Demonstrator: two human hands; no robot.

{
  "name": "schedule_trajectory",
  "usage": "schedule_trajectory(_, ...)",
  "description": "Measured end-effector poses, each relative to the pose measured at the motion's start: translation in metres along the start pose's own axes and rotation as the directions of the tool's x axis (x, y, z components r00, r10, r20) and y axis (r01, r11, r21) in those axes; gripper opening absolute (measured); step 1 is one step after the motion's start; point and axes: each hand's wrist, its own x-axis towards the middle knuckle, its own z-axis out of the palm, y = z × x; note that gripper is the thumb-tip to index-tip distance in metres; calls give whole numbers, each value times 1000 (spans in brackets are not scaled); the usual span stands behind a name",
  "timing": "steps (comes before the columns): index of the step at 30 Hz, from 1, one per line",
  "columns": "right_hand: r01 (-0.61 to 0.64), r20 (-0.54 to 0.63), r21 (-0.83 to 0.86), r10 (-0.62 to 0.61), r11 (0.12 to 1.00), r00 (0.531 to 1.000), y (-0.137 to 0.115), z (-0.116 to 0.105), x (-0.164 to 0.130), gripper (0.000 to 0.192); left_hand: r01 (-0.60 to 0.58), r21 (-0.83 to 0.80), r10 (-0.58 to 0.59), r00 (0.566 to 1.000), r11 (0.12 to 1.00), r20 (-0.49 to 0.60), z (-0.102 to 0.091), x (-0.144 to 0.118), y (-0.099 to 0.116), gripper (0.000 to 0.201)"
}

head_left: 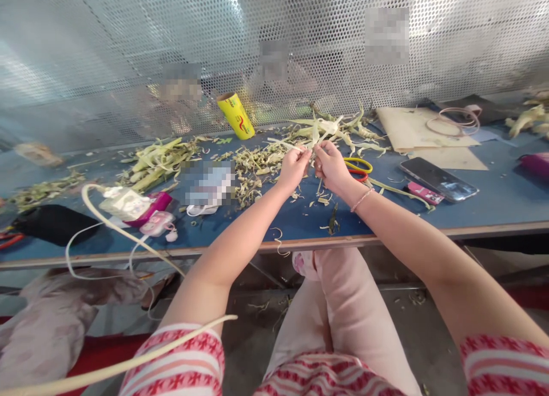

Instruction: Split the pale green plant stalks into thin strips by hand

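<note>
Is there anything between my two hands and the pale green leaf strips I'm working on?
Nothing visible: the left hand and right hand already pinch the pale green leaf strips above the blue table.

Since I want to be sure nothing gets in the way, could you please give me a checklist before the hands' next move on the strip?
1. Left hand pinches the pale leaf strip: ok.
2. Right hand pinches it too: ok.
3. Strip whole, untorn: cannot tell.
4. Scissors close by the right hand: ok.
5. Smartphone apart from the scraps: ok.
6. Blue table bare under the hands: not ok, scraps lie there.
</note>
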Motion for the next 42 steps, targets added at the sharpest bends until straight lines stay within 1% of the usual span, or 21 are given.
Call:
schedule_trajectory(3, -40, 36, -48, 42, 998, 998, -2, -2, 1, 21, 24, -54, -28, 998, 998, -60, -2, 2, 0, 36)
schedule_trajectory(6, -115, 103, -90, 124, 989, 987, -2, -6, 3, 24, 53, -79, -62, 990, 995, -123, -7, 6, 0, 30)
schedule_trajectory(9, -119, 155, -155, 143, 981, 978, -4, -13, 6, 27, 85, -88, -97, 985, 992, -145, -14, 9, 1, 25)
schedule_trajectory(12, -71, 172, -262, 119, 963, 978, -7, -20, 10, 26, 55, -59, -64, 986, 997, -154, -21, 13, 0, 25)
schedule_trajectory(14, -69, 181, -318, 132, 946, 975, -9, -25, 13, 21, 24, -41, -30, 985, 999, -172, -24, 16, -2, 26)
schedule_trajectory(18, -57, 191, -351, 131, 935, 973, -12, -34, 18, 14, -42, -75, 25, 977, 996, -214, -28, 20, -4, 28)
schedule_trajectory(20, -38, 178, -349, 106, 936, 978, -12, -38, 20, 14, -84, -106, 64, 981, 991, -185, -28, 19, -2, 27)
schedule_trajectory(21, -32, 173, -347, 97, 937, 980, -12, -39, 21, 14, -101, -123, 82, 985, 987, -152, -28, 18, -1, 26)
schedule_trajectory(24, -26, 175, -327, 87, 945, 981, -13, -42, 22, 17, -114, -174, 116, 993, 978, 3, -29, 14, 4, 26)
schedule_trajectory(26, -35, 179, -309, 94, 950, 979, -13, -43, 22, 20, -102, -195, 126, 986, 975, 111, -30, 10, 6, 28)
schedule_trajectory(28, -25, 170, -315, 82, 949, 982, -13, -43, 22, 22, -91, -212, 127, 978, 973, 163, -30, 8, 7, 30)
schedule_trajectory(32, 34, 162, -367, 28, 929, 986, -13, -41, 21, 20, -42, -230, 83, 981, 972, 173, -28, 7, 8, 32)
schedule_trajectory(35, 51, 155, -381, 10, 923, 988, -13, -40, 21, 15, -1, -235, 54, 974, 972, 218, -28, 7, 7, 37)
schedule_trajectory(37, 79, 161, -374, -20, 924, 987, -13, -41, 22, 13, 24, -232, 29, 974, 972, 224, -28, 8, 7, 38)
schedule_trajectory(40, 166, 189, -409, -94, 898, 977, -12, -42, 23, 12, 94, -196, -60, 983, 976, 171, -29, 9, 7, 33)
schedule_trajectory(42, 261, 225, -473, -171, 842, 959, -12, -43, 24, 10, 133, -169, -112, 986, 977, 124, -29, 10, 7, 27)
